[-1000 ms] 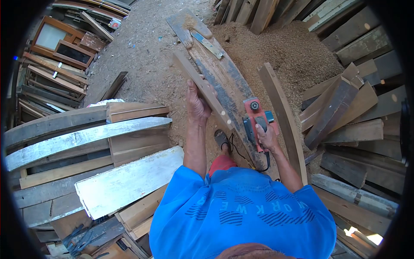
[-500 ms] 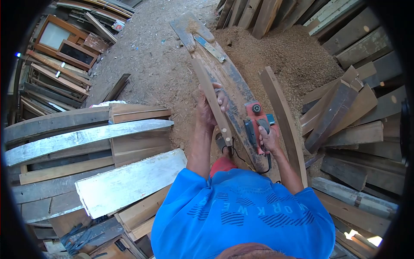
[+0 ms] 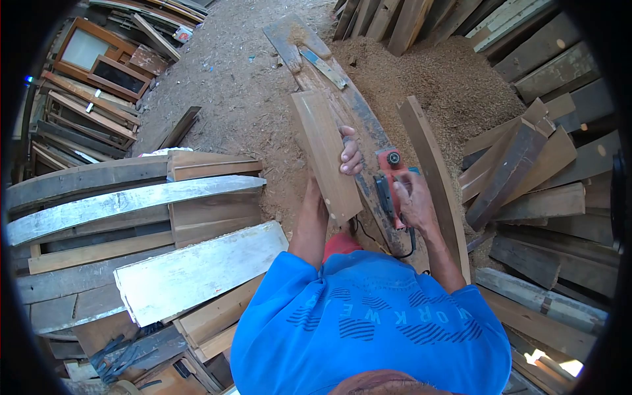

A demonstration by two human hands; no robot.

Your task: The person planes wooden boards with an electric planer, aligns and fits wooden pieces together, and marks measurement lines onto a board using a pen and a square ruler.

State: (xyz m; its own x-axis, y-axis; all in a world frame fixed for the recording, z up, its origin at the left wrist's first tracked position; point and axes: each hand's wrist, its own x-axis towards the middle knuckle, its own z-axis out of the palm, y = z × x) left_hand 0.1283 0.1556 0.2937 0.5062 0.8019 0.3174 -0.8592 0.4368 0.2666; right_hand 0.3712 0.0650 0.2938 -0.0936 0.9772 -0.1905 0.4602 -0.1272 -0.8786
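Observation:
My left hand point(image 3: 350, 151) grips a short, slightly curved wooden board point(image 3: 324, 155), its fingers wrapped over the right edge and the rest of the hand hidden behind. The board's broad face is turned up towards me. A red electric planer point(image 3: 390, 187) rests on the long plank bench point(image 3: 368, 141), its black cord trailing towards my legs. Over the planer's right side, my right hand point(image 3: 415, 203) has its thumb and fingers apart; whether they touch the planer is hard to see. A flat stick with a blue end point(image 3: 324, 69) lies farther up the bench.
A tall curved plank point(image 3: 429, 174) stands right of the bench. Wood shavings point(image 3: 444, 82) are heaped beyond it. Stacked boards point(image 3: 510, 168) fill the right side. To my left lie a white panel point(image 3: 204, 273) and a curved white-painted board point(image 3: 135, 203). Framed panels point(image 3: 99, 59) lean at the far left.
The board in my left hand has turned from its narrow edge to its broad face. My right hand has loosened from the planer's handle, and its fingers have spread.

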